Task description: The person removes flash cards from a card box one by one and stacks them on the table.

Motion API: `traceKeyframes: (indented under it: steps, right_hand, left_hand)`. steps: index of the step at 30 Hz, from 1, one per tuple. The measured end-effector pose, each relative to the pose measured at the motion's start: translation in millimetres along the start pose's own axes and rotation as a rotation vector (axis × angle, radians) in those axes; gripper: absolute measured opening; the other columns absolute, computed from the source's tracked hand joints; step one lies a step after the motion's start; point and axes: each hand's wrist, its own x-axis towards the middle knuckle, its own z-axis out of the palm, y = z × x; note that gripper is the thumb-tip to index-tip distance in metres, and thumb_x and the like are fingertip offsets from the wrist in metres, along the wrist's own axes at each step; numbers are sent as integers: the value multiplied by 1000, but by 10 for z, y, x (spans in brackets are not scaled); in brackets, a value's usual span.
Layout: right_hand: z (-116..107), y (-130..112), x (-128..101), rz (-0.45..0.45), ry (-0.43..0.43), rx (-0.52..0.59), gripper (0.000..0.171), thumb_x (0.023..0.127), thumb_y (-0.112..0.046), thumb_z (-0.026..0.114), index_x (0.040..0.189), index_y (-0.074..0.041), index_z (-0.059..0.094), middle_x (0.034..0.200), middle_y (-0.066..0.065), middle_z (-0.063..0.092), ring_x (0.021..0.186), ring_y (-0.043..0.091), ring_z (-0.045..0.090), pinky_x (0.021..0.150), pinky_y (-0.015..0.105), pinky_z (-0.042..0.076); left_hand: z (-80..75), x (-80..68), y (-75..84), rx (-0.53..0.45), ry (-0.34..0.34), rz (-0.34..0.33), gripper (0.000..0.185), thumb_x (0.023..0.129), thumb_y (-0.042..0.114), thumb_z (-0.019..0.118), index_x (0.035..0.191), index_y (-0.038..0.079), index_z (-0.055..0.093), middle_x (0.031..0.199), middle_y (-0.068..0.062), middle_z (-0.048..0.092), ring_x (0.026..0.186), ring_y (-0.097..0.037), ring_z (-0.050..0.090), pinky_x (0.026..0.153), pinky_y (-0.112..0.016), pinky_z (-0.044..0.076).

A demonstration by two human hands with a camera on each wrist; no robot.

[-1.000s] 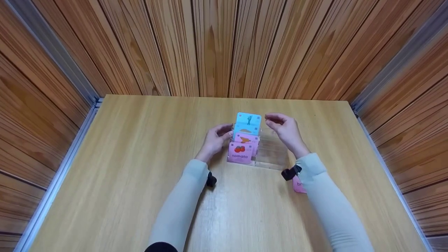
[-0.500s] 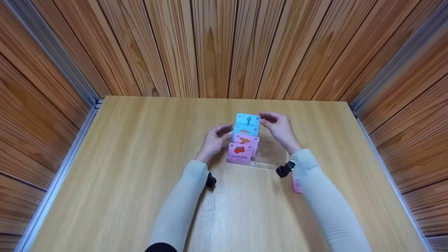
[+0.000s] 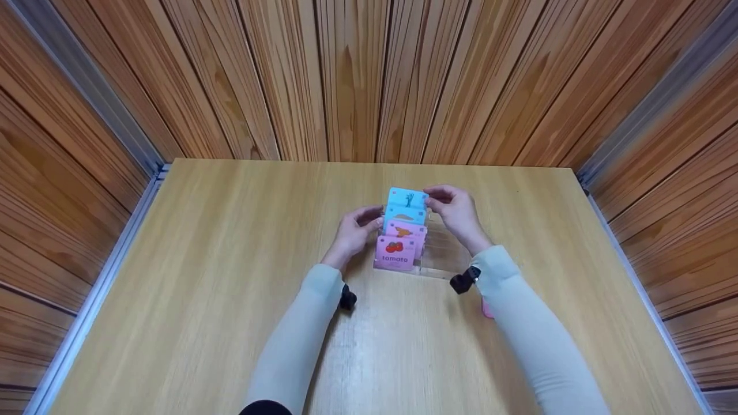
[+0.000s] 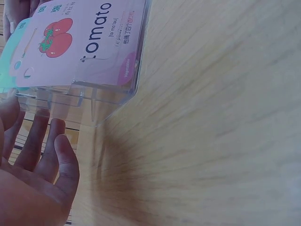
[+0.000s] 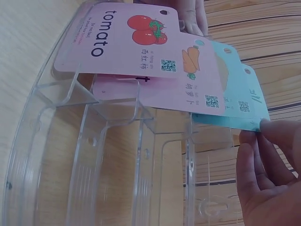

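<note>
Partly behind the right sleeve (image 3: 533, 328), a pink card (image 3: 487, 310) lies near the holder (image 3: 440, 256)

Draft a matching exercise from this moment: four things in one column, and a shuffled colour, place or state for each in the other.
1. tomato card
2. rearmost blue card
3. left hand
4. clear holder

A. at the clear holder's left edge
B. transparent
C. pink, frontmost
D. touched by the right hand

Pairs: 1-C; 2-D; 3-A; 4-B

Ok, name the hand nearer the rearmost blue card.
Right: the right hand touches that blue card at its edge; the left hand is left of it, by the clear rack.
</note>
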Motion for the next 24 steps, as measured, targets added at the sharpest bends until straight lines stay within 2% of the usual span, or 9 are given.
traceKeyframes:
  steps: [14, 24]
  right_hand:
    - [3, 18, 5, -26, 32, 7, 21, 98, -5, 63, 118, -1, 67, 112, 14, 66, 101, 23, 62, 87, 30, 55]
    - [-18, 11, -12, -3, 25, 10, 22, 100, -8, 61, 120, -4, 67, 114, 11, 64, 104, 23, 61, 94, 39, 53]
  left_hand:
    - [6, -4, 0, -3, 3, 28, 36, 96, 17, 67, 131, 22, 64, 124, 5, 63, 119, -16, 56, 103, -34, 44]
    - [7, -10, -8, -2, 9, 16, 35, 97, 18, 67, 131, 24, 64, 124, 7, 63, 118, -14, 56, 102, -33, 45]
